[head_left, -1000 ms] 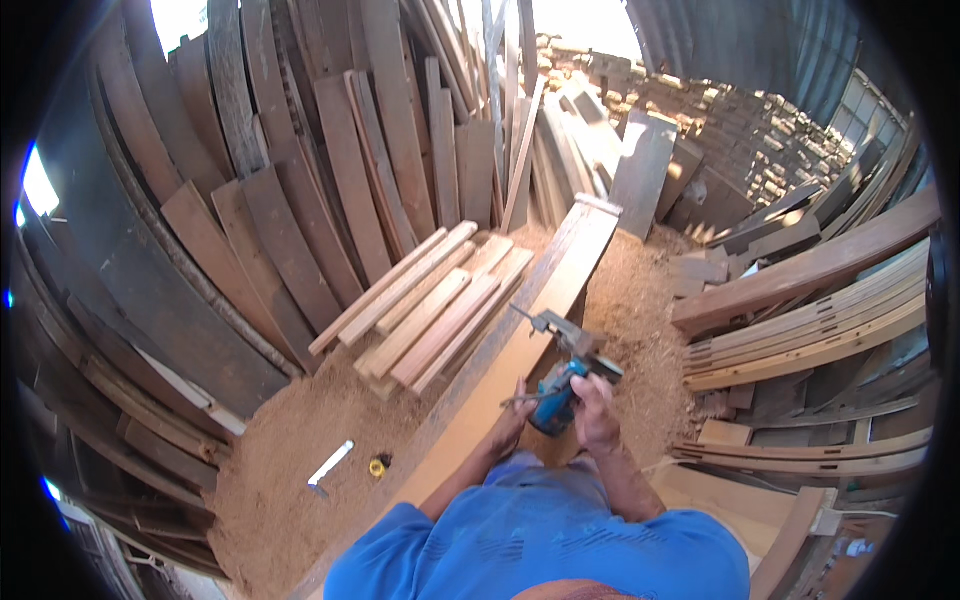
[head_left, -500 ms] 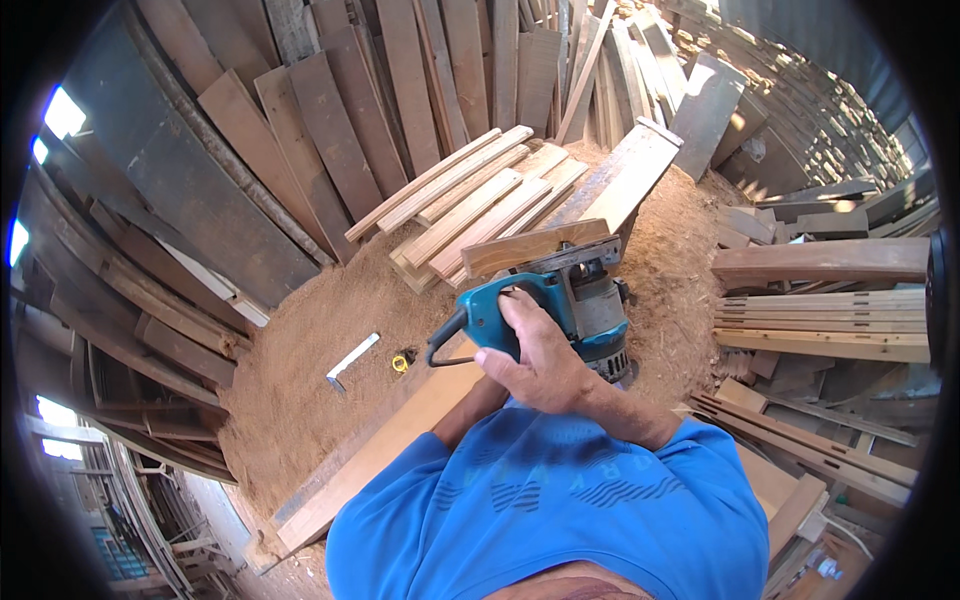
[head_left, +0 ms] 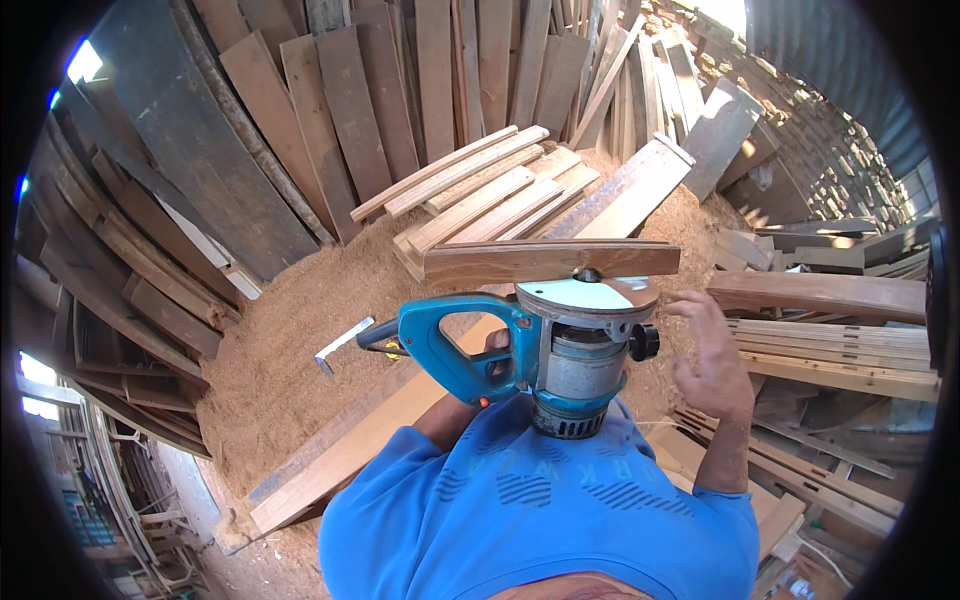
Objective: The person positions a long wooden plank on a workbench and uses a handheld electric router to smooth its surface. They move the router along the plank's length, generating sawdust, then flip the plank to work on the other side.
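Just ahead of my chest is a blue and silver router [head_left: 582, 365], tipped so its round base plate faces up and away from me. A wooden strip [head_left: 550, 262] sits across that base, with a cutter or nut beside it. My left hand [head_left: 497, 347] reaches behind the router and is closed round its blue handle; the body hides most of that hand. To the right of the black side knob, my right hand [head_left: 715, 355] is in the air, empty, with its fingers apart.
Below the router runs a long board [head_left: 350, 440] on a bench. A white-bladed square [head_left: 345, 343] lies on sawdust at left, beside a partly hidden yellow tape measure [head_left: 395, 350]. Light wooden strips [head_left: 480, 205] are piled ahead. Planks [head_left: 360, 110] lean all round; more are stacked at right.
My right hand has let go of the router's handle and moved right, opening. The router has turned, so its base and wooden strip now show more fully, and my left hand has come into view.
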{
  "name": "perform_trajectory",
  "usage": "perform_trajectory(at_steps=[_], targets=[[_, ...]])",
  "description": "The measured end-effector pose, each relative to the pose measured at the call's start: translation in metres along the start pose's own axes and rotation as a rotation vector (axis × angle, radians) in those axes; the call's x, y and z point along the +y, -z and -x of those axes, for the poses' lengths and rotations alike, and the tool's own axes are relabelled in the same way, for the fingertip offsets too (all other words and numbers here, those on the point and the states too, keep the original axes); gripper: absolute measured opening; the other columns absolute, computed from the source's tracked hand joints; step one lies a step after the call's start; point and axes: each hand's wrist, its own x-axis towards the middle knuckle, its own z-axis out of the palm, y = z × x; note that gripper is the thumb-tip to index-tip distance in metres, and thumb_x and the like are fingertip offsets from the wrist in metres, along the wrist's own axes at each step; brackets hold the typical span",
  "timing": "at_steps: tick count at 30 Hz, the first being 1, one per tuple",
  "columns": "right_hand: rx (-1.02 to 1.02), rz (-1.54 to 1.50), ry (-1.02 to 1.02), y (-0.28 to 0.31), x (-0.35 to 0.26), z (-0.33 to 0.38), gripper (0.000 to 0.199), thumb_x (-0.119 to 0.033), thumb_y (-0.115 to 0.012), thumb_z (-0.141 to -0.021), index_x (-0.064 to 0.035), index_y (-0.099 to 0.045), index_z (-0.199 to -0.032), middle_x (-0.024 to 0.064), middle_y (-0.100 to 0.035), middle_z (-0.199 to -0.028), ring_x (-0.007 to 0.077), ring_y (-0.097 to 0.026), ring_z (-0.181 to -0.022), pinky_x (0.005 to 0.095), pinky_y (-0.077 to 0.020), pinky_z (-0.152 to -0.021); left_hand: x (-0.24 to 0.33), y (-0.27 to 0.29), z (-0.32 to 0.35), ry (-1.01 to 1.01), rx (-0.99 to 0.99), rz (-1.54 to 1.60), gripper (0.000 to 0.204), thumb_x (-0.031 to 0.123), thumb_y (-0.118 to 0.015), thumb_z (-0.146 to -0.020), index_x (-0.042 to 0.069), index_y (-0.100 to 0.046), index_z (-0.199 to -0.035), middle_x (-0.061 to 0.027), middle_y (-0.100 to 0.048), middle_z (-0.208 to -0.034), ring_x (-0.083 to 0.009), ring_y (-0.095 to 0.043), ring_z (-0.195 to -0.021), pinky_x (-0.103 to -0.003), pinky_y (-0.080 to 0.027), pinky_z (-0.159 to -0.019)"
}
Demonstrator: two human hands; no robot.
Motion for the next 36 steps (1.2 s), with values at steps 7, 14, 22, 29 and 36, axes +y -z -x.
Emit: perform_trajectory(at_steps=[7,14,22,29,36], targets=[[-0.208,-0.066,-0.064,-0.069,0.018,0.001,0.052,-0.005,-0.073,-0.073,-0.0003,-0.051,-0.12,0.0221,-0.06,-0.108,0.0436,-0.062,-0.099,0.0495,-0.0532,-0.081,0.013,0.003,-0.004,-0.021,-0.048,-0.041,0.088,0.048,-0.059,-0.091,-0.004,-0.018,-0.149,-0.0251,-0.024,-0.15,-0.0336,-0.022,-0.14,-0.041,-0.02,-0.115],[0.003,-0.212,0.053,-0.087,0.026,0.001,0.031,-0.001,-0.072,-0.069,-0.0004,-0.054,-0.093,0.0206,-0.058,-0.087,0.0414,-0.061,-0.081,0.048,-0.0506,-0.067,0.038,0.013,-0.018,-0.068,-0.114,-0.134,0.088,0.049,-0.062,-0.089,-0.004,-0.024,-0.147,-0.025,-0.03,-0.147,-0.0338,-0.027,-0.138,-0.041,-0.024,-0.114],[-0.007,-0.212,0.06,-0.1,0.034,0.001,0.029,0.001,-0.072,-0.066,-0.0001,-0.053,-0.087,0.0187,-0.054,-0.077,0.0398,-0.057,-0.07,0.0474,-0.0482,-0.061,0.051,0.018,-0.037,-0.109,-0.169,-0.171,0.088,0.05,-0.065,-0.087,-0.005,-0.03,-0.146,-0.025,-0.037,-0.144,-0.034,-0.034,-0.135,-0.042,-0.029,-0.112],[-0.231,-0.142,-0.109,-0.069,0.016,-0.013,0.029,-0.005,-0.075,-0.068,0.0017,-0.058,-0.091,0.0215,-0.063,-0.089,0.0398,-0.066,-0.083,0.0449,-0.0534,-0.069,0.052,0.024,-0.034,-0.121,-0.166,-0.19,0.088,0.051,-0.068,-0.085,-0.005,-0.035,-0.144,-0.025,-0.042,-0.142,-0.0342,-0.039,-0.132,-0.042,-0.033,-0.11],[-0.316,-0.313,-0.172,-0.061,0.026,-0.013,0.022,-0.008,-0.073,-0.068,0.0036,-0.062,-0.082,0.0211,-0.065,-0.075,0.0372,-0.068,-0.071,0.0432,-0.0544,-0.064,0.055,0.025,-0.031,-0.133,-0.189,-0.192,0.089,0.052,-0.071,-0.083,-0.005,-0.04,-0.143,-0.0249,-0.048,-0.139,-0.0344,-0.045,-0.13,-0.043,-0.036,-0.109]])
